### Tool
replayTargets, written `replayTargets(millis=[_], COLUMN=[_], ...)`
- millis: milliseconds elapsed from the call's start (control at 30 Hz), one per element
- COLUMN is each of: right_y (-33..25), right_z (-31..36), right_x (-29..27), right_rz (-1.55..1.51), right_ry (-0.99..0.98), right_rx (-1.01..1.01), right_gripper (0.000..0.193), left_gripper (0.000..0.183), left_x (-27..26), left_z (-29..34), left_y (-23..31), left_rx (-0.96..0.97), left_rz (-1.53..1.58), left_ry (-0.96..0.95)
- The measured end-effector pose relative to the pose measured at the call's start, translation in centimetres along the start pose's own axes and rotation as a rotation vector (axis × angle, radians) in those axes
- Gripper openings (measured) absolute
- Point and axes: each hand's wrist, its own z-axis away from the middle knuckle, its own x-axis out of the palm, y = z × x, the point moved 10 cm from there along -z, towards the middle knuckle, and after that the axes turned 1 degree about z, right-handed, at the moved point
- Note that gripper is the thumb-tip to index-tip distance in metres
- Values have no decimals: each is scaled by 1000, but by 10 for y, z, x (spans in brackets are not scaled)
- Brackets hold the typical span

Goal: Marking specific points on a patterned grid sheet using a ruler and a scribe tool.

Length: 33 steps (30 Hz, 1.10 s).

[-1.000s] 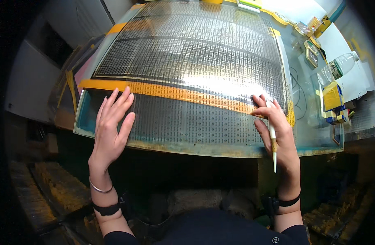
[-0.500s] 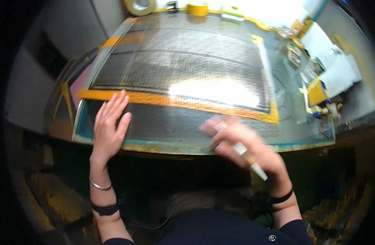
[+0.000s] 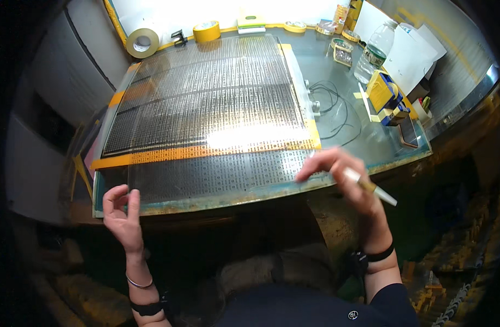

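A clear sheet with rows of small dark marks (image 3: pixel 223 173) lies over a dark meshed panel (image 3: pixel 206 103) edged with orange tape (image 3: pixel 168 155), on a glass-topped table. My left hand (image 3: pixel 122 218) is at the table's front left edge, near the sheet's left corner, fingers bent and thumb apart. Whether it touches the sheet I cannot tell. At the sheet's front right corner is my right hand (image 3: pixel 348 177), somewhat blurred, index finger reaching towards the sheet. Tucked in its grip is a slim white pen-shaped tool (image 3: pixel 382 195) with a tan band and tapered end, pointing right.
Tape rolls (image 3: pixel 142 43), a yellow roll (image 3: pixel 206 31) and a black clip (image 3: pixel 178 38) stand along the back. To the right are a clear bottle (image 3: pixel 374 53), a blue-and-yellow tape dispenser (image 3: pixel 389 95), thin black cables (image 3: pixel 337 103) and white papers (image 3: pixel 416 52).
My view has turned, shifting the table. My left hand has come off the orange tape, back to the front edge, and its fingers have bent. My right hand still holds the pen-shaped tool.
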Motion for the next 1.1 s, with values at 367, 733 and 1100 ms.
replayTargets(millis=[367, 733, 1100], right_y=[59, 54, 35], right_z=[17, 16, 8], right_x=[-101, -103, -77], right_rz=[2, 25, 145], right_ry=[583, 524, 311], right_rx=[158, 167, 89], right_gripper=[46, 39, 41], left_gripper=[6, 23, 23], left_x=[150, 167, 143], left_z=[74, 53, 82], left_y=[92, 133, 74], left_rx=[145, 487, 77], left_rz=[-50, -76, -192], left_ry=[-836, -716, -1092])
